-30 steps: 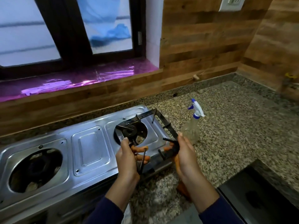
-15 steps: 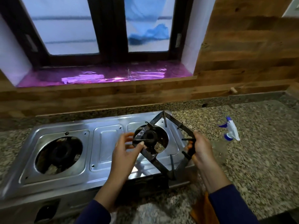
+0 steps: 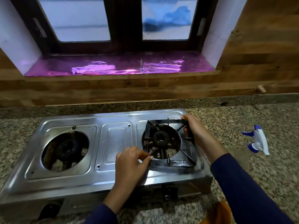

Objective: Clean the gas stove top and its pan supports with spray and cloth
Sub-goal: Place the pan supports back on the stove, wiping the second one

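The steel gas stove (image 3: 116, 143) sits on the speckled table (image 3: 267, 183) under the window. Its left burner well (image 3: 64, 149) is bare, with no grate over it. The left hand (image 3: 131, 162) pinches the near left corner of the black pan support (image 3: 171, 163) between thumb and fingertips. The support lies flat over the right burner. The right hand (image 3: 195, 131) has its fingers curled round the far right corner of the frame. Further right, apart from the stove, a spray bottle (image 3: 257, 141) with a blue-and-white head lies on the table. An orange cloth (image 3: 221, 212) shows at the near edge, under the right sleeve.
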{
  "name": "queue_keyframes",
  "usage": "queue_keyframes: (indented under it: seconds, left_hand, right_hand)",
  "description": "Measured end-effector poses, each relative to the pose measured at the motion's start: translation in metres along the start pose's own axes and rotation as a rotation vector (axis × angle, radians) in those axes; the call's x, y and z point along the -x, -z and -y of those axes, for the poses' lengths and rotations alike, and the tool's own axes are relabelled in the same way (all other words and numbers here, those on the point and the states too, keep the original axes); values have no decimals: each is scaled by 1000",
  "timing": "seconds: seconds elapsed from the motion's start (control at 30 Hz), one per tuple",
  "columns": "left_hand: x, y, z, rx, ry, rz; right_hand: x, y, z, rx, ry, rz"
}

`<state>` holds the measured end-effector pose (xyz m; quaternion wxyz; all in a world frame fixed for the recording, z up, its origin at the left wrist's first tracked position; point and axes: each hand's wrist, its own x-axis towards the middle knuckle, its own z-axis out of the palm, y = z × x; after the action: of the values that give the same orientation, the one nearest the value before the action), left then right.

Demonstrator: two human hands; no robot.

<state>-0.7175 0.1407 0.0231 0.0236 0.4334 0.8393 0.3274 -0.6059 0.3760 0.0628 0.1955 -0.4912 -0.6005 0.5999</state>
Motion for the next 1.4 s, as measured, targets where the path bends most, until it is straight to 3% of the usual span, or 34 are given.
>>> queue_keyframes:
  seconds: [0.4, 0.57, 0.9, 1.4]
  left_hand:
    - [0, -18, -1, 49, 124, -26]
    - [-1, -20, -2, 55, 132, -26]
    - [-1, -21, -4, 46, 126, -41]
    - [-8, -10, 4, -91, 132, 8]
  right_hand:
    - [-47, -15, 3, 398, 200, 211]
    - [-57, -9, -5, 599, 357, 165]
    - [-63, -3, 5, 846, 389, 119]
    - [-34, -15, -29, 765, 530, -27]
